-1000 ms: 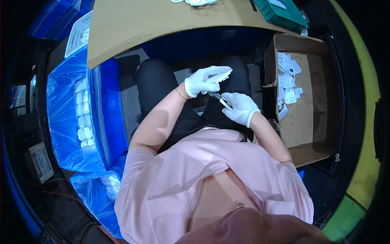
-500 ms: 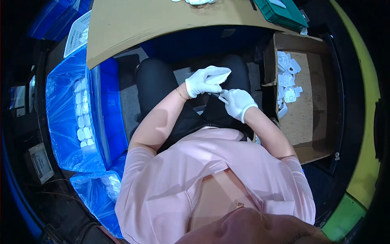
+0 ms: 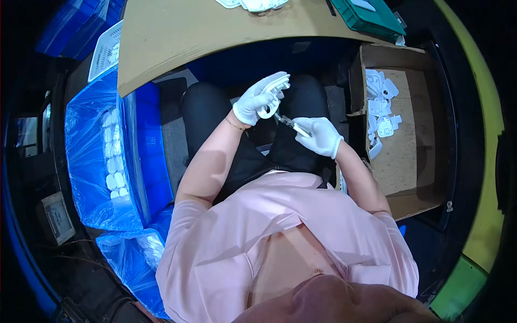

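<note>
My left hand [image 3: 251, 106], in a white glove, is closed around a white moulded plastic part [image 3: 276, 86] above my lap. The part is tilted, with a rounded ring-like end toward me. In my gloved right hand [image 3: 322, 138] is a small knife-like tool [image 3: 286, 121] with a pale handle and a metallic front end. The tool's tip points up and left, at the lower end of the part. Whether tip and plastic touch I cannot tell.
A cardboard box [image 3: 398, 177] with several white plastic pieces stands at my right. Left of me, a blue bin [image 3: 153, 145] lined with blue film holds rows of white parts. Ahead is a cardboard-covered table [image 3: 215, 32] with a green tray [image 3: 366, 19] and white parts.
My left hand has turned the white part, so its ribbed side and ring end now show. My right hand has shifted slightly right and down, and more of the tool is visible.
</note>
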### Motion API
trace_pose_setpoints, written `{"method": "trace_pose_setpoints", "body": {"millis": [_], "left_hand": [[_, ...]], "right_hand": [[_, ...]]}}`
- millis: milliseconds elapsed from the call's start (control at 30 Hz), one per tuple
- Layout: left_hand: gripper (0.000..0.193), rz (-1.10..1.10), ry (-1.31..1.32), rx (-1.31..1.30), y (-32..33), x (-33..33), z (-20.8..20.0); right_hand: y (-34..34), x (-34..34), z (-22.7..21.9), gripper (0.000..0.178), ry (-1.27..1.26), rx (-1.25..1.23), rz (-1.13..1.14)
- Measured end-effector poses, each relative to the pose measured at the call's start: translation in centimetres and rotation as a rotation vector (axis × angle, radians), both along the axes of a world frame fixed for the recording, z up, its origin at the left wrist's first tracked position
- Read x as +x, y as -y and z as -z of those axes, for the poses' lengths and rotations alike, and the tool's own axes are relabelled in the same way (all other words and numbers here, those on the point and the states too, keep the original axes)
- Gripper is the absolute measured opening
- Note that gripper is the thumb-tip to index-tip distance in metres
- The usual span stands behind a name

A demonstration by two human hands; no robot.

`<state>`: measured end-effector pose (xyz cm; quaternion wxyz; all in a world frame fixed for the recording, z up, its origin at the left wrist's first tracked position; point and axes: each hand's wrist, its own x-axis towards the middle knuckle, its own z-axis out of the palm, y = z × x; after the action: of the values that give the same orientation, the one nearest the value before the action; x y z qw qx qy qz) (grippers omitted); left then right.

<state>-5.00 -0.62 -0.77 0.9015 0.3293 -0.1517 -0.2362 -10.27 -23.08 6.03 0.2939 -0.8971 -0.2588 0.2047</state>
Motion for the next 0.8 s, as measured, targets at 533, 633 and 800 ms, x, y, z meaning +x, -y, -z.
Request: {"method": "trace_pose_setpoints", "body": {"millis": [533, 633, 800], "left_hand": [[0.065, -0.070, -0.347, -0.210, 0.6, 0.9, -1.4], [0.065, -0.201, -0.368, -0.078, 0.8, 3.5, -4.0], [0.056, -0.480, -0.320, -0.030, 2.7, 15.3, -10.6]], "right_hand": [[8.6, -3.3, 1.7, 0.077, -1.280, 1.809, 0.716], [8.9, -3.6, 1.4, 0.067, -1.250, 1.757, 0.656], [8.9, -3.3, 2.1, 0.057, -1.283, 1.656, 0.755]]}}
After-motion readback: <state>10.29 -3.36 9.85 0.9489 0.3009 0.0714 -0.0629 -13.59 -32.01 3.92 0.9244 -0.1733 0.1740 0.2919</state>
